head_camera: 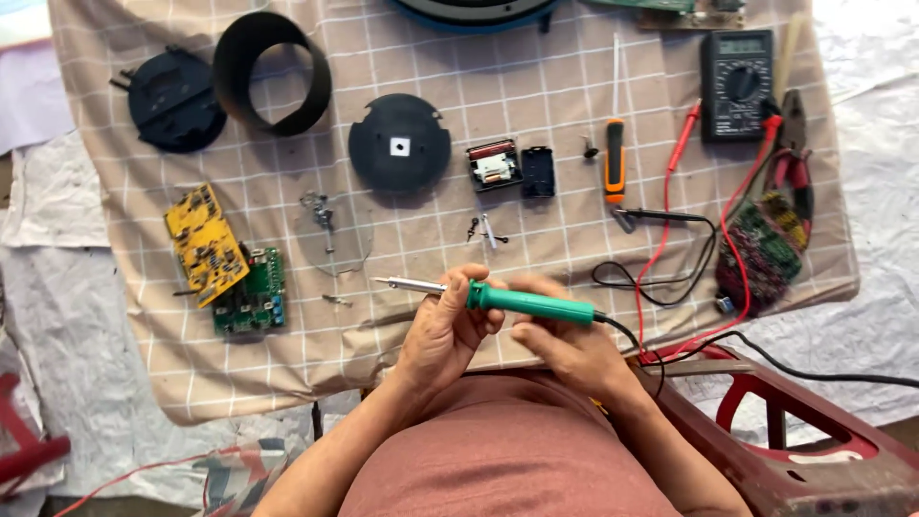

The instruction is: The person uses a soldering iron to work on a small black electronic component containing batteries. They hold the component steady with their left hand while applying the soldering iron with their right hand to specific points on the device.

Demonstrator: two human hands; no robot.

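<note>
The left hand (442, 330) grips the front of a green soldering iron (517, 303), fingers curled around the handle just behind the metal tip, which points left. The right hand (567, 347) closes under the handle's rear end, where the black cord (632, 337) leaves it (the exact finger hold is hidden). Both hands hover over the near edge of a checked cloth (431, 220).

Just beyond lie small metal parts (486, 230), a clear disc (332, 233) and, to the left, a yellow board (204, 243) overlapping a green board (254, 295). Farther off sit a black disc (399, 145), a black ring (272, 73) and an orange screwdriver (615, 158). At far right stands a multimeter (736, 84) with red leads (661, 239), beside pliers (793, 153).
</note>
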